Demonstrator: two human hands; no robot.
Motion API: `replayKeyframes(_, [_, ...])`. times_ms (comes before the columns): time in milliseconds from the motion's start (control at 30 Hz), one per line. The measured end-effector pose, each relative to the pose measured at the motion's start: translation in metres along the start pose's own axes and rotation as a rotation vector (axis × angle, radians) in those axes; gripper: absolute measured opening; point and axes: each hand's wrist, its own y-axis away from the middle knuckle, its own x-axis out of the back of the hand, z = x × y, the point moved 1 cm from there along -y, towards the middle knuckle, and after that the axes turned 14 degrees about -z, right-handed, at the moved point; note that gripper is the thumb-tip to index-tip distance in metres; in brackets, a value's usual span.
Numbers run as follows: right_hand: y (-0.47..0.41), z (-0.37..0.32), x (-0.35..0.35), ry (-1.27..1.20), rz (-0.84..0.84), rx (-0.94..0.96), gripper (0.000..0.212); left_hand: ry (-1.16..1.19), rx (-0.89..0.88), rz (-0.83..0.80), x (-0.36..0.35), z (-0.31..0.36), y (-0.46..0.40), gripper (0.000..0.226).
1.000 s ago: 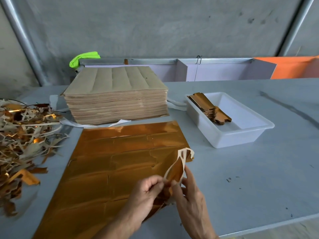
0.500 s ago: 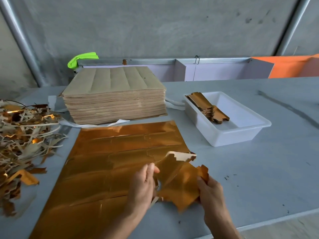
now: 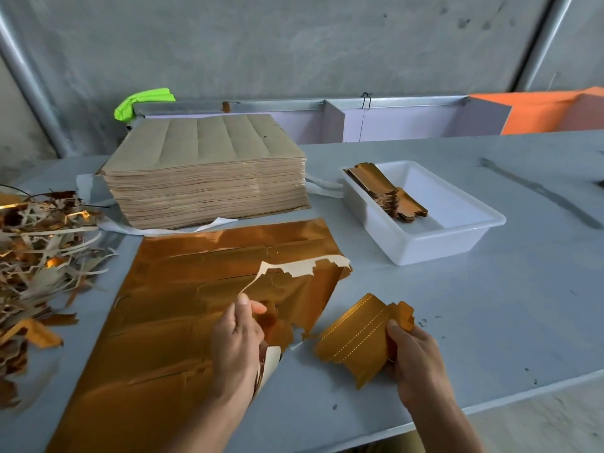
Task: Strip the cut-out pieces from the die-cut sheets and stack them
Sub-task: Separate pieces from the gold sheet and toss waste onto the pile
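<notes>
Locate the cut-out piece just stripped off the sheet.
In the head view it is at lower right, gripped in the right hand: the gold cut-out piece is above the table, right of the gold sheet, nearer than the white tray.

We count:
hands: two
white tray: one
gold foil sheet: one
loose gold cut-out piece: one
brown sheet stack: one
scrap pile: one

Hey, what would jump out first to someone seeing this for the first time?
The shiny copper foil sheet spread across the near table, its right corner torn open. The right hand holds a freed cut-out piece beside it, while the left hand grips the torn edge. Behind stands a tall stack of brown sheets.
</notes>
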Motion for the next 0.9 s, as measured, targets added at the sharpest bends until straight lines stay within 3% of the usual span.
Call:
replayKeyframes(433, [-0.004, -0.014, 0.009, 0.069, 0.068, 0.096, 0.011, -0.061, -0.001, 0.022, 0.004, 0.000, -0.005, 0.039])
replayKeyframes(633, [-0.008, -0.014, 0.006, 0.454, 0.249, 0.282, 0.032, 0.043, 0.042, 0.056, 0.003, 0.007, -0.004, 0.040])
replayKeyframes(767, [-0.012, -0.012, -0.025, 0.642, 0.185, 0.351, 0.037, 0.113, 0.061, 0.019, 0.005, 0.016, -0.006, 0.039])
replayKeyframes(900, [-0.020, -0.009, -0.055, 0.635, 0.049, 0.264, 0.031, 0.137, 0.024, -0.044, 0.008, 0.022, -0.006, 0.041])
